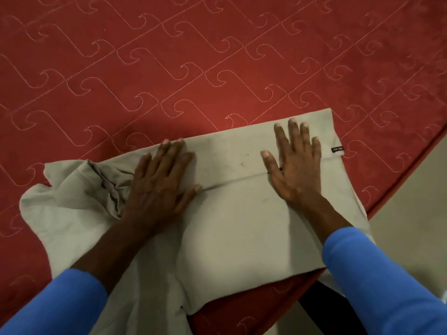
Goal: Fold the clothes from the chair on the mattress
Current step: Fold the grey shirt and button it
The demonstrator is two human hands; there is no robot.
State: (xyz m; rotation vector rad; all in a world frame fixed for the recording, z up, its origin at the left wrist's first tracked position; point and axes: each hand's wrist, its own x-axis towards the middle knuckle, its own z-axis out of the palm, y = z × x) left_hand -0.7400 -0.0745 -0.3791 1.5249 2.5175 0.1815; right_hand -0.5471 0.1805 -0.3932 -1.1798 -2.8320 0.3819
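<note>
The garment (232, 228) is lying on the mattress (217, 68), partly folded, and both hands are pressing it flat. The left hand (162, 182) is resting on the garment's left middle, fingers straight and lightly spread. The right hand (294, 168) is pressing near its far right corner, fingers straight and spread wider. Between them a fold edge (237, 179) is running across the garment.

The step in hand is probably smoothing this fold. I am judging that the palms should be sliding outward along the edge and keeping it straight before the next fold.

On the garment's left side a bunched part (106, 187) is sitting crumpled just beside the left wrist. It is likely needing to be pulled flat, or the bundle may be turning out lumpy. A label (338, 150) is showing at the garment's right edge. The garment's near end is reaching the mattress edge, with floor (411, 209) lying to its right, so it could be slipping off.
</note>
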